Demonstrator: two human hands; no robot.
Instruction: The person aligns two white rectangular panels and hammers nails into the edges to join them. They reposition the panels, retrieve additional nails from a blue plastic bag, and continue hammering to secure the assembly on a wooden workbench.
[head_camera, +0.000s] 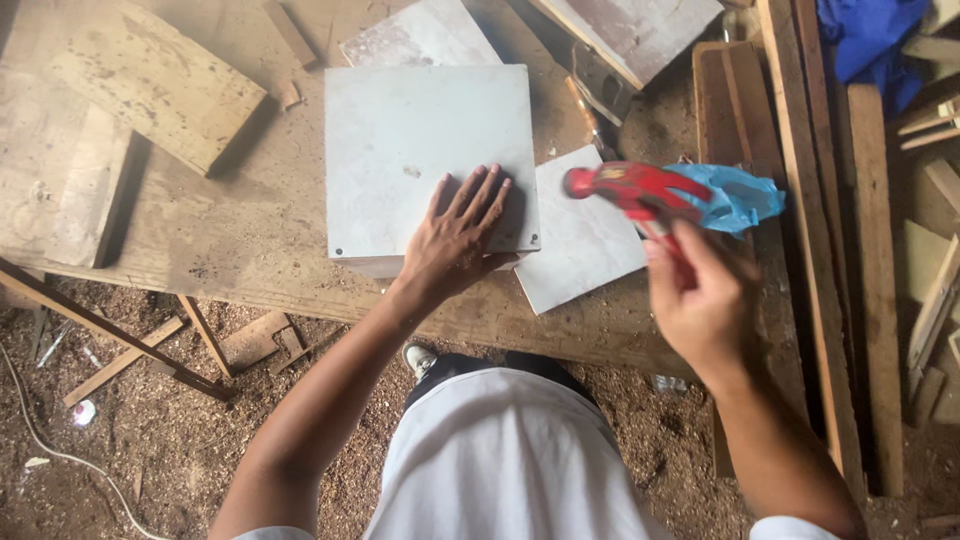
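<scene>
My left hand (455, 240) lies flat, fingers spread, on the near right corner of a square white box-like panel (410, 150) that sits on a worn wooden workbench (230, 230). My right hand (700, 300) is raised above the bench's right end and grips the handle of a red hammer (635, 188), its head blurred and pointing left. A blue plastic bag (735, 195) shows right behind the hammer. A smaller white panel (585, 235) lies flat just right of the box, under the hammer.
Thick wooden blocks (150, 80) rest on the bench's far left. More white panels (640, 30) lie at the back. Long planks (790, 200) run along the right, with blue cloth (865, 40) beyond. Sawdust and wood scraps (250, 340) cover the floor.
</scene>
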